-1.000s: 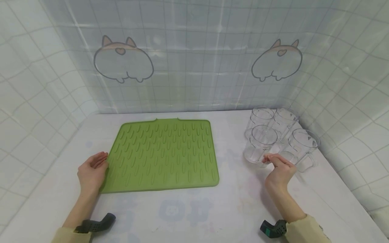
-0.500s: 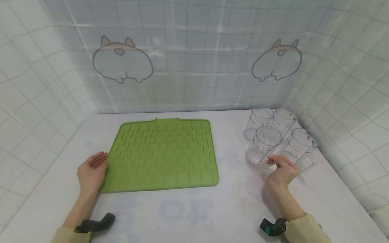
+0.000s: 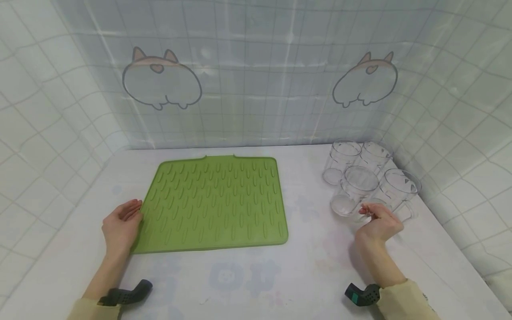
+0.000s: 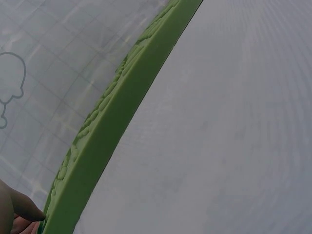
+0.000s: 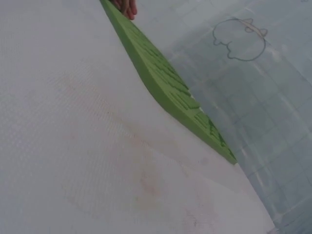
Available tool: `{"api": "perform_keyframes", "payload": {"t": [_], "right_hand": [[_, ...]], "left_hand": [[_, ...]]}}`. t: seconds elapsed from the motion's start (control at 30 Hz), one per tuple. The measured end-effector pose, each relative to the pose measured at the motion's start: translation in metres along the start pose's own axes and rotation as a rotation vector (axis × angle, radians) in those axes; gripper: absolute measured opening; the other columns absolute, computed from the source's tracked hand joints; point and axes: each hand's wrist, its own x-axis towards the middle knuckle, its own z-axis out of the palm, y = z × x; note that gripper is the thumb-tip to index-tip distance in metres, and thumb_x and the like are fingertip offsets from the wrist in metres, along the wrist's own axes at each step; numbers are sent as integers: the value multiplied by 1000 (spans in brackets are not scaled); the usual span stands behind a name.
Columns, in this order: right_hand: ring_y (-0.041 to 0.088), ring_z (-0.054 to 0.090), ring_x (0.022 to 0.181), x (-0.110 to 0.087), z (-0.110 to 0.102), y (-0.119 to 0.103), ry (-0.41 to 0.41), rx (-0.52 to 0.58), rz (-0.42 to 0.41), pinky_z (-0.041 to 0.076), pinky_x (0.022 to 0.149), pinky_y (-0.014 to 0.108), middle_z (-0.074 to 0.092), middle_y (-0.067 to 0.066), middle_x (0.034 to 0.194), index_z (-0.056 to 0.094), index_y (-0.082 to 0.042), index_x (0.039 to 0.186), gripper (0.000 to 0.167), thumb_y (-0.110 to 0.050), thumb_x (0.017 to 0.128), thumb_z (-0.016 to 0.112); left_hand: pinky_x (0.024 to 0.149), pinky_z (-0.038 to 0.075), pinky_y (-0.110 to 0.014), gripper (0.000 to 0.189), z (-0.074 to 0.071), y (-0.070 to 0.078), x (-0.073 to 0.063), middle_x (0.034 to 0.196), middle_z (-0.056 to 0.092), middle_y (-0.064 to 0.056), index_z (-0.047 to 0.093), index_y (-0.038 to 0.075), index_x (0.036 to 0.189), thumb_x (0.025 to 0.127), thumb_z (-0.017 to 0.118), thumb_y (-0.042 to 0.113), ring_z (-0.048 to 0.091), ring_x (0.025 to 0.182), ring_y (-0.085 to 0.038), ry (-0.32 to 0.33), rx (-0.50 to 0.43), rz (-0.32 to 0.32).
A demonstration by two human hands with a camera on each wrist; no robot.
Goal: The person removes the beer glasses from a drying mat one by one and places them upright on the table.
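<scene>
On the white tabletop lies a green drying mat [image 3: 216, 204] with raised oblong ridges. My left hand [image 3: 122, 224] is at its left edge, fingers curled, thumb and fingers meeting the rim; the left wrist view catches only the fingertips [image 4: 29, 214] there. To the right, my right hand [image 3: 378, 222] pinches the handle of a clear mug [image 3: 346, 202], which stands tilted to the right. The fingers cover most of that handle. The right wrist view does not include the mug or the right hand.
Close by stand more clear mugs: one behind left [image 3: 336, 164], another behind right [image 3: 376, 153], and a third mug [image 3: 400, 186] just right of the held one. Tiled-pattern sheeting [image 3: 256, 89] closes off the back and both sides.
My right hand has moved right, and the clear mug has shifted with it toward the mug on its right. The left hand and the mat stay where they were.
</scene>
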Motion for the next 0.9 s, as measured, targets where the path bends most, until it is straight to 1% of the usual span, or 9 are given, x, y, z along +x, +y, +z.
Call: {"api": "perform_keyframes", "payload": {"t": [0.13,0.23,0.33,0.47,0.53,0.6,0.7,0.73,0.9], "right_hand": [[16,51,37,0,0,1,17,-23,-26,47,37,22,60,10,47,60,14,55,32,20,79,40],[15,50,37,-1,0,4,18,-56,-33,46,37,21,59,8,48,61,10,54,34,17,80,41],[14,51,36,-1,0,8,13,-82,-19,36,36,18,59,5,48,62,4,52,36,13,81,42],[11,47,37,-2,-2,12,7,-175,-2,21,39,22,58,2,46,64,-3,55,33,7,82,47],[11,44,39,-3,-4,13,6,-242,6,21,42,24,57,0,46,64,-6,57,32,4,83,48],[12,43,41,-5,-5,13,10,-280,14,22,43,24,56,-1,47,62,-7,58,32,2,84,47],[14,46,44,-7,-6,12,22,-286,9,25,44,24,55,-1,50,59,-5,59,31,3,85,46],[14,47,45,-7,-6,11,28,-270,6,25,44,23,54,0,51,58,-4,59,30,3,86,46],[15,50,47,-10,-5,8,52,-258,-23,27,44,22,54,0,54,57,-1,59,30,2,87,46]], "left_hand": [[88,52,-6,50,-1,1,0,141,59,-15,52,5,143,94,55,4,61,125,-19,0,-2,1],[89,52,-6,50,-1,1,1,141,59,-15,52,5,144,93,54,3,61,125,-19,-1,-5,3],[88,53,-6,50,-2,0,2,141,59,-15,51,5,144,94,54,4,61,125,-20,-2,3,4],[88,52,-5,50,-2,-1,2,141,59,-14,51,6,144,94,54,5,61,125,-19,-2,4,0],[88,52,-5,50,-2,-2,2,141,59,-14,51,6,144,94,54,5,61,125,-18,-2,-1,-3],[88,52,-5,49,-1,-3,2,141,59,-14,51,6,144,95,54,6,61,125,-18,-3,-4,-6],[89,53,-6,50,0,-2,2,142,58,-15,51,5,144,94,54,5,61,125,-19,-7,-4,-9],[89,52,-6,50,0,-2,2,142,58,-15,51,6,144,94,54,4,61,125,-20,-7,-9,-11],[89,52,-6,51,1,-1,3,142,58,-14,51,6,144,93,55,4,61,125,-19,-3,-6,-14]]}}
